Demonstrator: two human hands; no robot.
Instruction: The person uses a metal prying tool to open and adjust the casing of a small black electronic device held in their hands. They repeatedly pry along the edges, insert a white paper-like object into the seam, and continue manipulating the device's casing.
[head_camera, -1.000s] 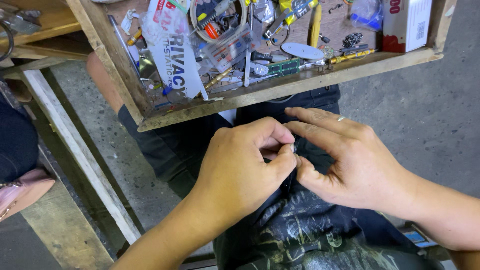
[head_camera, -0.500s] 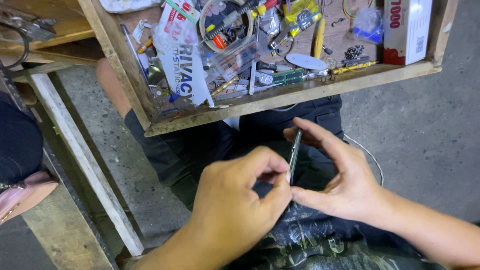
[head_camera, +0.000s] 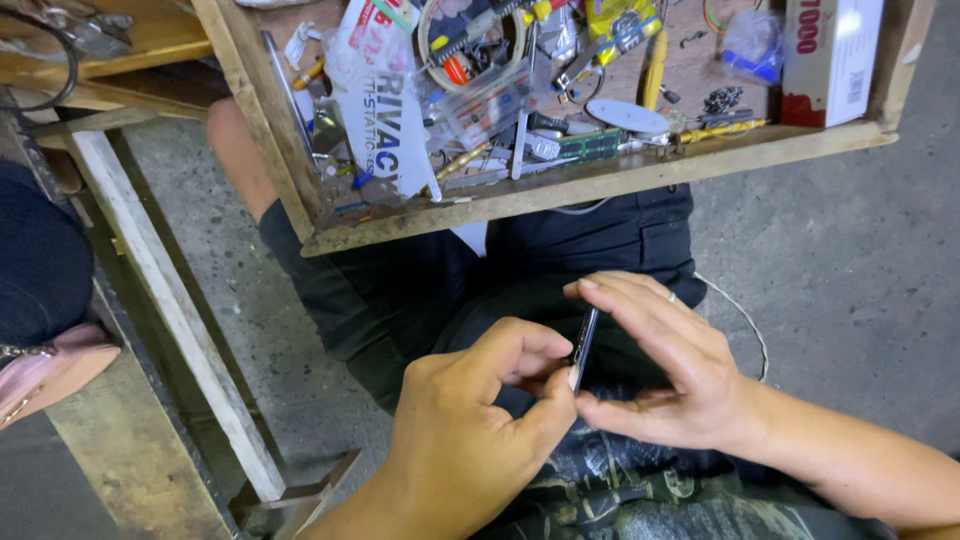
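Wooden drawer (head_camera: 600, 185): white-red box (head_camera: 830, 60) right corner; hands pinch thin dark device (head_camera: 583, 337).

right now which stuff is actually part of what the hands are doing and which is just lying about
In use:
- thin dark flat device, held edge-on between both hands over the lap
- left hand, fingertips pinching its lower edge
- right hand, fingers along its side

Lying about:
- wooden drawer of tools
- white box
- yellow-handled screwdriver
- white plastic bag
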